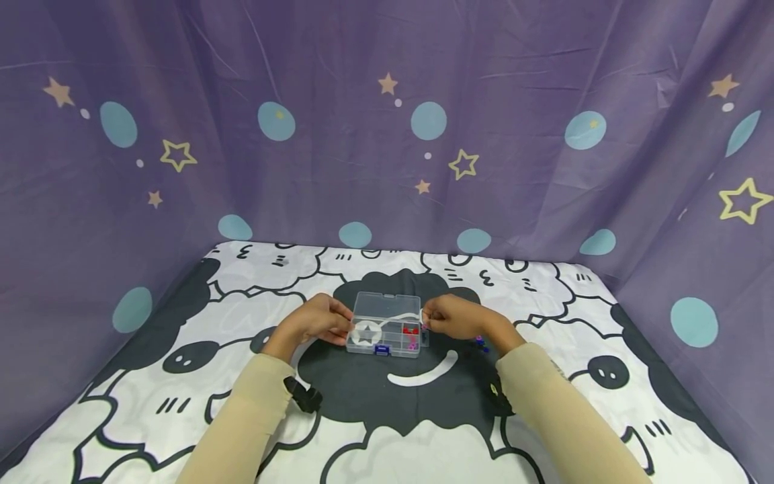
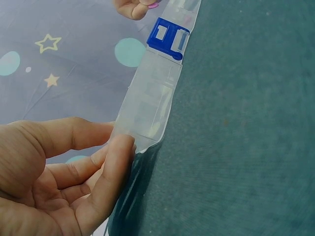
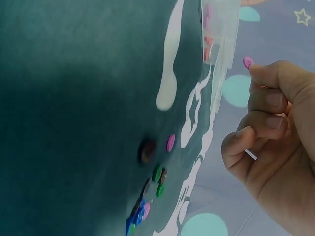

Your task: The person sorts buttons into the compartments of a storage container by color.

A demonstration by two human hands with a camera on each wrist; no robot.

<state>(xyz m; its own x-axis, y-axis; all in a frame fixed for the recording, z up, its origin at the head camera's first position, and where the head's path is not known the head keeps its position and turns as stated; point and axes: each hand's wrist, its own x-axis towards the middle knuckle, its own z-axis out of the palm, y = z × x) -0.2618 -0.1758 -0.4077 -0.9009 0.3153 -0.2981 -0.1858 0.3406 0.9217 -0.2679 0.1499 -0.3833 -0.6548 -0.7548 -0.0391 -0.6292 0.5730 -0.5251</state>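
A clear plastic compartment box point(image 1: 387, 304) lies on the cloth with its lid raised at the back and a blue latch point(image 2: 168, 38) at its front. My left hand point(image 1: 317, 320) holds the box's left end, thumb and a finger at its corner. Between thumb and forefinger, my right hand point(image 3: 275, 113) pinches a small pink button point(image 3: 248, 62) beside the box's right end. Red buttons point(image 1: 410, 330) and pink buttons point(image 1: 412, 343) sit in right-hand compartments. Several loose buttons, among them a brown button point(image 3: 146, 151) and a green button point(image 3: 157, 173), lie on the cloth near my right hand.
A white cloth with dark cartoon shapes point(image 1: 417, 403) covers the table. Behind and at both sides hangs a purple curtain point(image 1: 338, 168) with stars and blue dots.
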